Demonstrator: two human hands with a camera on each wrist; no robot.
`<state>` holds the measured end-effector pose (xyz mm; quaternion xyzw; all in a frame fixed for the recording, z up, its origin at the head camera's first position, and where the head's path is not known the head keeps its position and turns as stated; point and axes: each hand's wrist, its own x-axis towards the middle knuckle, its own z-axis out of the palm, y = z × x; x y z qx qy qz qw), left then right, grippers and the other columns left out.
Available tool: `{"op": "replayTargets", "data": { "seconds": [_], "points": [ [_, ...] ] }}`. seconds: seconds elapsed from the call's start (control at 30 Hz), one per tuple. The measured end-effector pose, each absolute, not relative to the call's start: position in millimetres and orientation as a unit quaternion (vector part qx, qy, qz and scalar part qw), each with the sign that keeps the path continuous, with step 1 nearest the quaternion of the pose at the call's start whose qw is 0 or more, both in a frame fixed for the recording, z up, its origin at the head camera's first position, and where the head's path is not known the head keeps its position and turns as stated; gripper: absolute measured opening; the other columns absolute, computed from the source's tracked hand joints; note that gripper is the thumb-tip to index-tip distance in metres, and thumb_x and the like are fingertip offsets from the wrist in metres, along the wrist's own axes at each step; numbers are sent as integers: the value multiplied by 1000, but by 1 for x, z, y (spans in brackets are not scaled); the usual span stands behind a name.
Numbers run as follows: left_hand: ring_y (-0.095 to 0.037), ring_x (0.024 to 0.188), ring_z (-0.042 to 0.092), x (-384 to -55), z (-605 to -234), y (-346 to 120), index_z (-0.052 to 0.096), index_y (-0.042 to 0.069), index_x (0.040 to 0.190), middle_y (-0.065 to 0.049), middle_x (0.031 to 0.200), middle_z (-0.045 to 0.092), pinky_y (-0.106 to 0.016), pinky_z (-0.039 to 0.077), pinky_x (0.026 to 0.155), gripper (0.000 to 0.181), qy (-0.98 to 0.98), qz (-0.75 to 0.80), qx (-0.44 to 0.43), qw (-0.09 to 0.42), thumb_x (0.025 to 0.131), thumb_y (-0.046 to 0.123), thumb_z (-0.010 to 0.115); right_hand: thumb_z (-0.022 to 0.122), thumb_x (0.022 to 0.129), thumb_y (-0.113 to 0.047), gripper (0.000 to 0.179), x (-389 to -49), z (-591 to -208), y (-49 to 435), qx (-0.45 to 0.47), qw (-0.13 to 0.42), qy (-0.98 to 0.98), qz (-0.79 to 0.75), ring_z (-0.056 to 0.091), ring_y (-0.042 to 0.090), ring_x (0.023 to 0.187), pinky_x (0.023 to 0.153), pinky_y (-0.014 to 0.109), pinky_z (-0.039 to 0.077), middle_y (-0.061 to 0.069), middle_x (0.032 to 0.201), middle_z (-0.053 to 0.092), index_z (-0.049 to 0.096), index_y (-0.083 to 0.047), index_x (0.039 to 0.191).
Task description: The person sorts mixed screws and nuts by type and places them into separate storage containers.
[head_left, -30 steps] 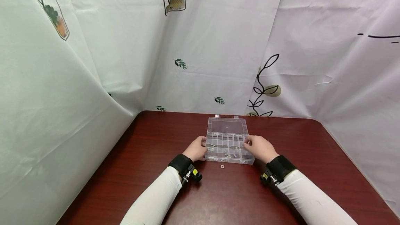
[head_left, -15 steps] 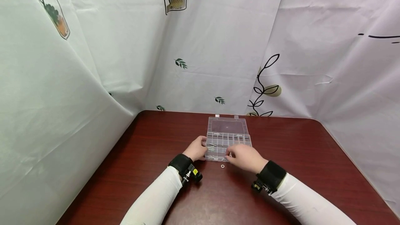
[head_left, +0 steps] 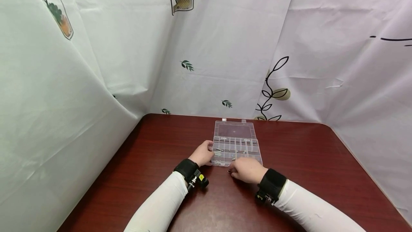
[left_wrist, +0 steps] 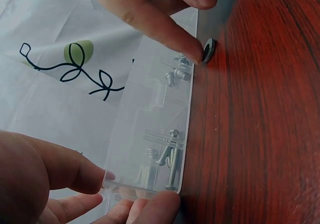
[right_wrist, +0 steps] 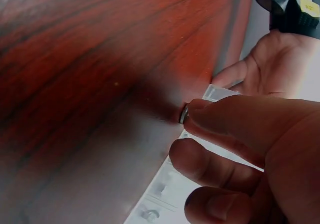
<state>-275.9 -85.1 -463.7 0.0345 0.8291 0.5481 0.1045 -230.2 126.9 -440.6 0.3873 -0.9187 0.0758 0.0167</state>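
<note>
A clear compartment box (head_left: 225, 153) lies open on the table, its lid folded back. My left hand (head_left: 202, 153) grips the box's left end, thumb on the near corner, fingers around the side. In front of the box, my right hand (head_left: 248, 169) pinches a small metal washer (left_wrist: 209, 51) at the fingertips. That washer stands tilted on edge by the box's front wall, also seen as a thin ring (right_wrist: 184, 114) in the right wrist view. Long screws (left_wrist: 171, 159) lie in a near left compartment; short screws (left_wrist: 177, 76) sit further right.
The dark red wooden table (head_left: 180, 128) extends around the box. The transparent lid (head_left: 234, 130) lies toward the back, latches at its far edge. White printed cloth (head_left: 206, 63) hangs behind the table and along both sides.
My right hand has moved from the box's right side, across its front compartments, down to the washer on the table. My left hand has stayed at the left end.
</note>
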Motion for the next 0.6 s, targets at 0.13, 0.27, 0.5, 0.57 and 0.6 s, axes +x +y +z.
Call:
{"op": "replayTargets", "data": {
  "seconds": [0.13,0.27,0.5,0.57,0.6],
  "points": [
    [-26,91,58,-276,-464,-85,43,0,141,-18,117,50,-37,60,59,49,829,548,34,103,93,-2,53,76,82,-15,4,-230,-443,127,388,20,-918,83,59,9,65,56,31,50,-9,73,65,73,-17,84],
    [-26,93,58,-273,-461,-85,43,0,142,-18,119,50,-37,60,60,49,830,547,32,104,94,-2,53,78,81,-17,10,-231,-446,127,388,22,-917,87,55,6,61,53,28,47,-12,68,60,68,-20,77],
    [-27,95,58,-270,-459,-85,42,-1,143,-18,120,50,-37,60,62,49,829,548,35,103,95,-2,53,78,80,-17,18,-228,-445,127,378,9,-922,86,50,6,58,51,27,44,-13,65,53,63,-20,72],
    [-27,95,58,-270,-458,-85,42,-1,143,-19,121,50,-37,60,62,49,829,548,36,104,95,-1,52,78,80,-16,20,-227,-444,127,376,7,-923,83,48,7,57,50,27,42,-12,63,50,60,-19,71],
    [-27,95,58,-270,-458,-85,42,-1,143,-19,121,50,-37,60,62,49,829,548,36,105,95,-1,52,77,80,-16,21,-227,-443,128,377,8,-923,80,46,7,56,49,27,41,-11,62,49,59,-19,70]
  ]
}}
